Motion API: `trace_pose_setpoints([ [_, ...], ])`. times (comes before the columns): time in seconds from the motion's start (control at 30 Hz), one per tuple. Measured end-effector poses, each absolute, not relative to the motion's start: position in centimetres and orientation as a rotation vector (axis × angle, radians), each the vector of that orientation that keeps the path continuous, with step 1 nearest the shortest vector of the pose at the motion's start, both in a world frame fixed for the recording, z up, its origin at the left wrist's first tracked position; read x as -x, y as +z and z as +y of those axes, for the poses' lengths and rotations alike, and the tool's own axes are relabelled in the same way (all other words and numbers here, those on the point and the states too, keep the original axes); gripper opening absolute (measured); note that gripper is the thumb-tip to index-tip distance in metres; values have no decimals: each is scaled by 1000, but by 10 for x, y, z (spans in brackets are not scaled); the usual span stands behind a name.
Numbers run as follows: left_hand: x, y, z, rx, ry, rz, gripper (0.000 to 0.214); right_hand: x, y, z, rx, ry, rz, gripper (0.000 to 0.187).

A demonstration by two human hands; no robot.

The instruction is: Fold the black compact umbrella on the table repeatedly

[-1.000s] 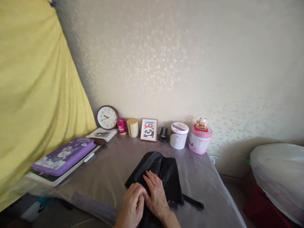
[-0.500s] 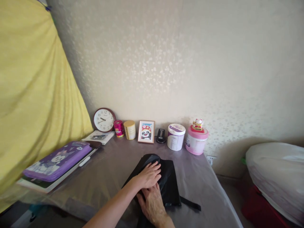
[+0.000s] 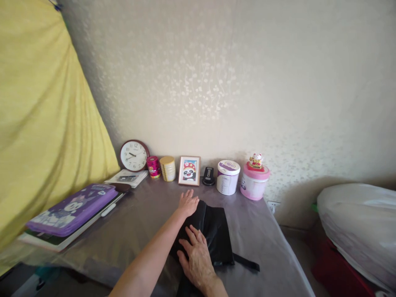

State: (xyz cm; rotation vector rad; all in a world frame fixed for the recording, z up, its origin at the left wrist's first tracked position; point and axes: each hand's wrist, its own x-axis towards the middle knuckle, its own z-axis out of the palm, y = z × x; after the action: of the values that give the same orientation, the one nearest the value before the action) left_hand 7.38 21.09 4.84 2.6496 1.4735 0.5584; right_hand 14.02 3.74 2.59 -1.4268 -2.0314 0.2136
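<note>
A folded black garment [image 3: 216, 231] lies on the grey table [image 3: 145, 222], with a black strap trailing off to its right. My left hand [image 3: 187, 203] is stretched forward and rests flat, fingers spread, on the garment's far left end. Nearer to me, my right hand [image 3: 196, 258] lies open and flat on the garment's near part, pressing it down. Neither hand holds anything.
Along the wall stand a round clock [image 3: 134, 155], a red tin [image 3: 153, 166], a yellow tin [image 3: 168, 168], a framed panda picture [image 3: 189, 170], a white tub [image 3: 228, 177] and a pink tub [image 3: 254, 182]. A purple case [image 3: 71, 209] lies left. A yellow curtain hangs left; a white bag [image 3: 355, 227] sits right.
My left hand has slid forward along the black garment, from beside my right hand to the far end. My right hand has stayed pressed on the near part.
</note>
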Motion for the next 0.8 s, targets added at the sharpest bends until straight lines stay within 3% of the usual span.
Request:
trace_pose_setpoints([
  [0.2,-73,50,178,-2654,561,1350,33,-140,23,38,1412,194,-2002,21],
  [0.37,-56,38,136,-2651,364,1116,41,-137,28,38,1393,231,-2001,28],
  [0.57,-51,40,132,-2571,260,1116,47,-132,17,21,1337,276,-2033,17],
  [0.8,-61,39,106,-2423,243,1299,63,-131,-3,-3,1264,327,-1968,17],
])
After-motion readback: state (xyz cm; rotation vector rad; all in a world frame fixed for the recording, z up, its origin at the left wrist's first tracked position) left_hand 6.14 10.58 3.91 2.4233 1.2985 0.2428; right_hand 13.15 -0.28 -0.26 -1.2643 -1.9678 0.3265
